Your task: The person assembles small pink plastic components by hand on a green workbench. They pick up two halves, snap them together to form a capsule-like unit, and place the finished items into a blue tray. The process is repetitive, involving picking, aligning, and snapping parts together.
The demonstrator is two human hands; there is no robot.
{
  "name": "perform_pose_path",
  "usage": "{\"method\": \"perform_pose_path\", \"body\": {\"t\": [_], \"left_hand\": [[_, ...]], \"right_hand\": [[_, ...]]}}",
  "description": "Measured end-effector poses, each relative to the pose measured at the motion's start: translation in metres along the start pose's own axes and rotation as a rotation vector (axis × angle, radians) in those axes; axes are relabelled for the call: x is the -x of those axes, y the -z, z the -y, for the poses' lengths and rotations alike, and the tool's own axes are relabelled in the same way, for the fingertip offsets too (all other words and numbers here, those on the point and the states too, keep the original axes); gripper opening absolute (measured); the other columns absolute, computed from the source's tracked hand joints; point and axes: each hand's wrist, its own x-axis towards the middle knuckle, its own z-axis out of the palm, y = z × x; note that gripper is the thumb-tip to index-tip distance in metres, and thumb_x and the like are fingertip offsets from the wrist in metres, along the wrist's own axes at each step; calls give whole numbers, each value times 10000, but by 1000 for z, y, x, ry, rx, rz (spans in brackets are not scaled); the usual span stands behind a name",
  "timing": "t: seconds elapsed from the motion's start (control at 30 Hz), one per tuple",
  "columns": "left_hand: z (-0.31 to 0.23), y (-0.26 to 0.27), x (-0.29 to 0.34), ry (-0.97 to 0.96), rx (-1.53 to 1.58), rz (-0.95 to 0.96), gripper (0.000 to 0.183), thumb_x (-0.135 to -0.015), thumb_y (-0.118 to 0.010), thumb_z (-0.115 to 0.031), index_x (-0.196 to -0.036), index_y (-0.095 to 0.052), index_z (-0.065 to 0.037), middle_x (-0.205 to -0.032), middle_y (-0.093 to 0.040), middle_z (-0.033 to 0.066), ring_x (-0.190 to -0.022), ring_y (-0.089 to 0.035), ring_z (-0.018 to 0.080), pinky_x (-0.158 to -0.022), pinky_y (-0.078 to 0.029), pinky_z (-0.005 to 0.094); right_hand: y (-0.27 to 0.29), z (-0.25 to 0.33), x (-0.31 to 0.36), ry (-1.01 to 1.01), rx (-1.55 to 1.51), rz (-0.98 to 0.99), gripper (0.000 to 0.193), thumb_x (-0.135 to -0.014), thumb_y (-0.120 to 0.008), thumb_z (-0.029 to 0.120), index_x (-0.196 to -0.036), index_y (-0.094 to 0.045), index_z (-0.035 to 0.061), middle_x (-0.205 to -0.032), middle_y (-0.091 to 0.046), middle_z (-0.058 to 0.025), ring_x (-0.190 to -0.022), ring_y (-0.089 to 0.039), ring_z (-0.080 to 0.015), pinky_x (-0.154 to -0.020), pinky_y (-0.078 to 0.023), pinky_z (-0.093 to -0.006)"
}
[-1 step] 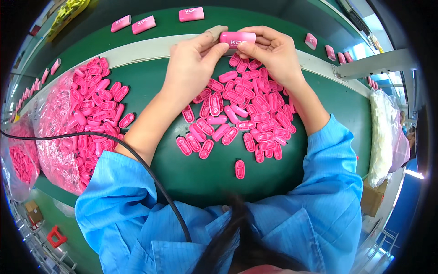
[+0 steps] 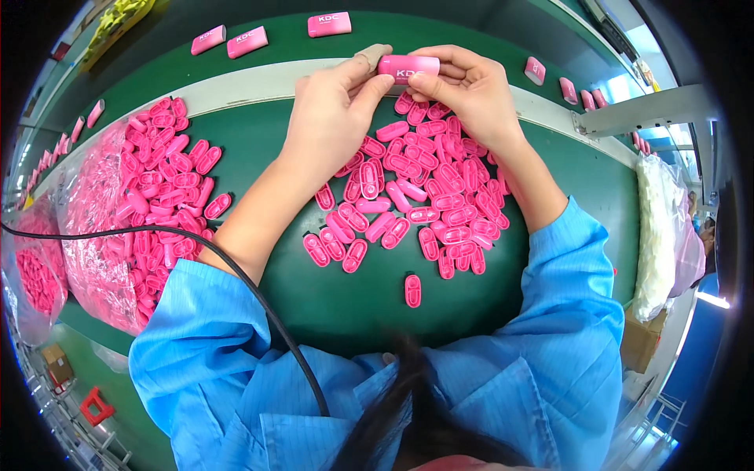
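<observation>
A glossy pink rounded case (image 2: 410, 66) with white lettering is held level between my two hands, above the near edge of a pale rail. My left hand (image 2: 334, 98) pinches its left end, where a dark tip shows; one of its fingers wears a beige cover. Round the right end close the thumb and fingers of my right hand (image 2: 469, 88). Below them, a loose heap of small pink oval caps (image 2: 448, 177) lies on the green table (image 2: 314, 306), many with their hollow side up. A single pink cap (image 2: 413, 290) sits apart, nearer to me.
A clear plastic bag (image 2: 90, 251) spills more pink caps at the left. Beyond the pale rail (image 2: 236, 88), several pink cases (image 2: 328, 24) lie spaced along a green strip. A metal bracket (image 2: 648, 111) juts in at right, near a white bag (image 2: 658, 235). A black cable (image 2: 259, 294) crosses my left arm.
</observation>
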Motion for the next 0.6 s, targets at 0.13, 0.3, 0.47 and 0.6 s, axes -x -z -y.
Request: {"method": "perform_pose_path", "body": {"t": [0.13,0.3,0.47,0.6], "left_hand": [[-15,-6,8,-46,-262,-79,302,-847,-562,-31,-1143,-547,25,-890,-657,162,-782,-645,155,-719,-488,241],[-4,-11,3,-273,-309,-106,419,-804,-541,-50,-1170,-422,113,-783,-595,285,-728,-603,412,-664,-482,442],[11,0,-20,-281,-361,-277,465,-779,-583,-115,-1194,-453,49,-997,-593,243,-988,-561,364,-843,-448,399],[-13,7,-21,-63,-547,109,291,-778,-586,-56,-1069,-605,-64,-1069,-603,115,-880,-597,254,-766,-486,334]], "right_hand": [[-10,7,6,40,120,-32,286,-817,-642,52,-1068,-566,-61,-936,-638,-107,-797,-622,-128,-724,-523,-235],[-14,5,3,109,238,-120,290,-819,-643,75,-1066,-569,-58,-910,-642,-92,-757,-609,-103,-698,-508,-222],[19,-17,-60,-115,270,47,322,-823,-635,190,-1068,-589,-14,-898,-660,-91,-753,-629,-160,-689,-496,-259],[24,-16,-85,-159,365,-8,307,-772,-654,189,-988,-625,-28,-855,-663,-148,-705,-642,-170,-632,-512,-278]]}}
